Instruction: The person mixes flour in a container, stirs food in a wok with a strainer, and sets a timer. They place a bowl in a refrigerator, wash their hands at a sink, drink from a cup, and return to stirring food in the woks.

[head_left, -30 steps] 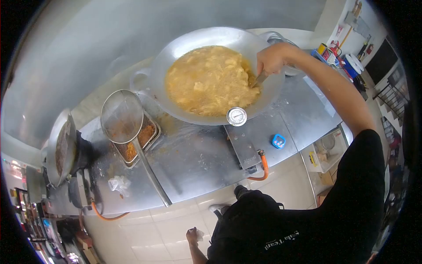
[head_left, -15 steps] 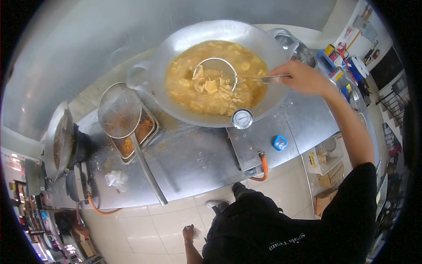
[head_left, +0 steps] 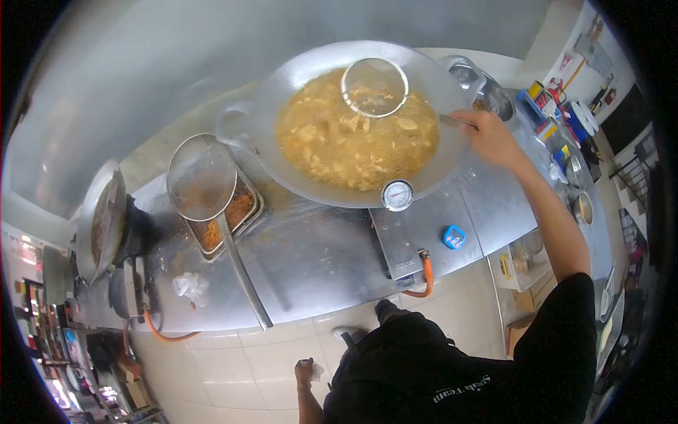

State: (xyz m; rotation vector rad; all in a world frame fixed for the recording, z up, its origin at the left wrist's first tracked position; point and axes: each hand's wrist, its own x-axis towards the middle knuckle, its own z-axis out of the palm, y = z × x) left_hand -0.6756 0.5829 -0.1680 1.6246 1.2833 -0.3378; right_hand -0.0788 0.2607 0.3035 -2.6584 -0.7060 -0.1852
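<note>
My right hand (head_left: 490,137) is closed around the handle of a round wire skimmer (head_left: 375,87). The skimmer's mesh is over the back part of a large metal wok (head_left: 272,173), with no pieces visible in it. Pieces of food float in the bubbling yellow oil (head_left: 318,134). A dial thermometer (head_left: 397,195) sits at the wok's front rim. Low beside my body, my left hand (head_left: 304,369) is closed on something white, perhaps a cloth or tissue.
Left of the wok, a big long-handled strainer (head_left: 203,177) rests on a wire basket (head_left: 252,217) with brown crumbs. Farther left is a second wok (head_left: 99,222). A blue timer (head_left: 453,237), a burner box (head_left: 397,244) with an orange hose and a crumpled plastic bag (head_left: 191,286) are near the front edge.
The skimmer has moved up and back from the wok's middle, and the food pieces that were in it are now out of it. My left hand has barely moved.
</note>
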